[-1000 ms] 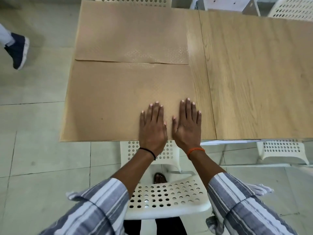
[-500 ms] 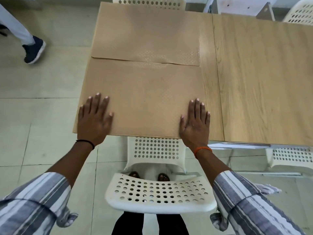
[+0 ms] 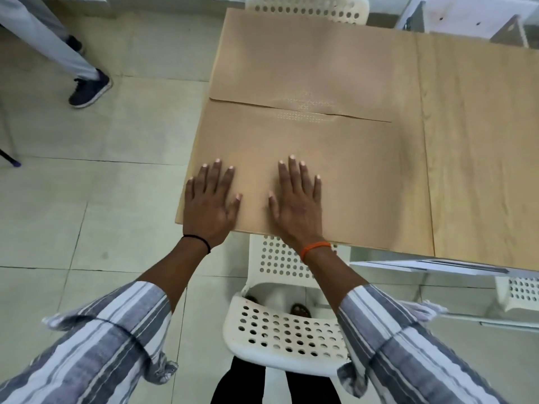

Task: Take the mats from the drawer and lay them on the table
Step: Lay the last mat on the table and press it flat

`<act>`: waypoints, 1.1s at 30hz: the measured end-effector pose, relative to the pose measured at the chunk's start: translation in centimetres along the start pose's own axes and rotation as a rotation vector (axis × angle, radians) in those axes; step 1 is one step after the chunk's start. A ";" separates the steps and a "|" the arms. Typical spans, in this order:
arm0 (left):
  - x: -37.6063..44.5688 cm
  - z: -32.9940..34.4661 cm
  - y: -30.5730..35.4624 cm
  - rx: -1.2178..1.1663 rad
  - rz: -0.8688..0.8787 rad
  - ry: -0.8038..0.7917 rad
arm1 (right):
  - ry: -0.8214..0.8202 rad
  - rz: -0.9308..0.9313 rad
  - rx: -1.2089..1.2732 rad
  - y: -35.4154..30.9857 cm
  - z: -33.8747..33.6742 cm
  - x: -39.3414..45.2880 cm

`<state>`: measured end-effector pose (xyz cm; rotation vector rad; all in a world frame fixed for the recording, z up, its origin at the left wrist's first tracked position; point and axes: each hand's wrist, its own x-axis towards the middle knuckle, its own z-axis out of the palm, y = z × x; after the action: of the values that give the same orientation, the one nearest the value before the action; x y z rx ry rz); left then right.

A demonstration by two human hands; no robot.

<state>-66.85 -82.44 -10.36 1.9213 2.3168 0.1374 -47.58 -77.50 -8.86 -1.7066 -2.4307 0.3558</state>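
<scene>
Two tan, dot-embossed rectangular mats lie flat on the light wood-grain desk (image 3: 478, 147), covering its left portion. Near mat (image 3: 335, 170) reaches the desk's front edge; far mat (image 3: 315, 59) lies beyond it, their edges meeting or slightly overlapping at a seam. Left hand (image 3: 211, 202) rests palm-down at the near mat's front-left corner, grip spread, fingers flat. Right hand (image 3: 297, 204) lies palm-down beside it, apart, likewise spread. White perforated plastic chair (image 3: 280, 333) stands below the desk edge.

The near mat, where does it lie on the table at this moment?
In the head view, the near mat lies flat on the left part of the table, at its near edge, under the left hand and right hand, meeting the far mat.
</scene>
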 end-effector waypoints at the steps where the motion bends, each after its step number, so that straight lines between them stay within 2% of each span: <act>1: 0.1 -0.1 -0.4 0.009 0.021 -0.005 | -0.018 0.001 -0.001 -0.3 0.6 0.0; 5: 0.9 -1.3 -3.1 0.064 0.145 -0.028 | -0.019 0.010 -0.012 0.2 1.3 -0.2; 9: 5.1 -3.1 -3.5 -0.017 0.069 0.004 | -0.012 0.009 -0.016 0.1 1.0 0.0; 12: 10.0 -3.7 0.9 -0.087 0.209 -0.029 | 0.007 0.020 -0.017 0.2 1.1 0.1; 15: 13.3 -3.0 7.0 -0.103 0.378 -0.127 | 0.045 0.031 -0.029 0.2 1.2 0.4; 18: 14.3 -1.9 10.4 -0.081 0.444 -0.212 | 0.088 0.028 -0.040 0.4 1.3 0.6; 22: 15.2 -1.5 8.5 -0.100 0.414 -0.197 | 0.078 0.014 -0.041 0.7 1.1 0.6; 28: 13.2 -1.3 -0.7 -0.106 0.203 -0.044 | 0.042 0.022 -0.033 0.7 0.9 0.5; 33: 11.2 -1.2 -3.4 -0.119 0.115 0.000 | 0.035 0.018 -0.013 0.7 1.0 0.4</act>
<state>-72.39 -72.11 -10.19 1.9942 2.1453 0.2797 -47.35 -77.01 -10.01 -1.7257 -2.4005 0.3108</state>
